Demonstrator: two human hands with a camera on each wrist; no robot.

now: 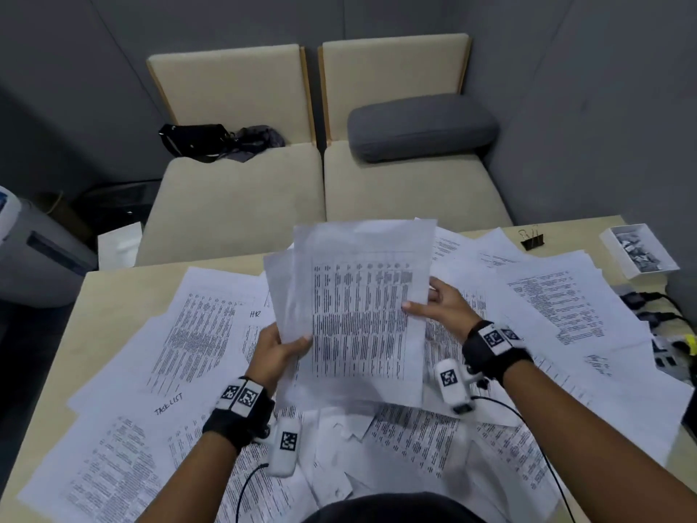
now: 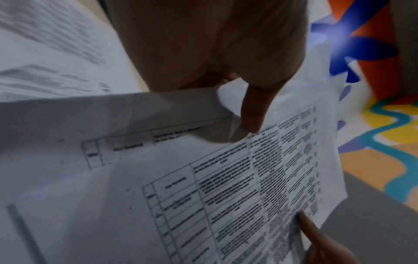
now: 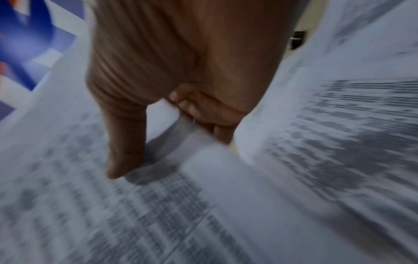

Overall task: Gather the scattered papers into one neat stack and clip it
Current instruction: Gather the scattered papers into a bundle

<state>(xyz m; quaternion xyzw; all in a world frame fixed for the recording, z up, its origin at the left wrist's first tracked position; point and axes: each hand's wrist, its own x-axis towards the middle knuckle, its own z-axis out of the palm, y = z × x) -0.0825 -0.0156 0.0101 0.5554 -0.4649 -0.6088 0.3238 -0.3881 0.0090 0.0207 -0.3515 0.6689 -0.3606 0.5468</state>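
Note:
Both hands hold a loose bundle of printed sheets (image 1: 362,307) raised above the table. My left hand (image 1: 277,349) grips its left edge, thumb on the front of the sheets. My right hand (image 1: 439,302) pinches the right edge, thumb on top and fingers behind. In the left wrist view the thumb (image 2: 253,114) presses on the printed sheets (image 2: 237,187). The right wrist view is blurred; the thumb (image 3: 122,151) lies on the sheet's face (image 3: 158,205). Many more papers (image 1: 196,334) lie scattered over the table (image 1: 98,296). A black binder clip (image 1: 531,239) sits at the far right.
A white box of clips (image 1: 637,251) stands at the table's far right corner, with cables and plugs (image 1: 656,307) along the right edge. Beige seats (image 1: 234,205) with a grey cushion (image 1: 420,126) and a black bag (image 1: 211,139) lie beyond the table. Wrist-camera cables trail over the near papers.

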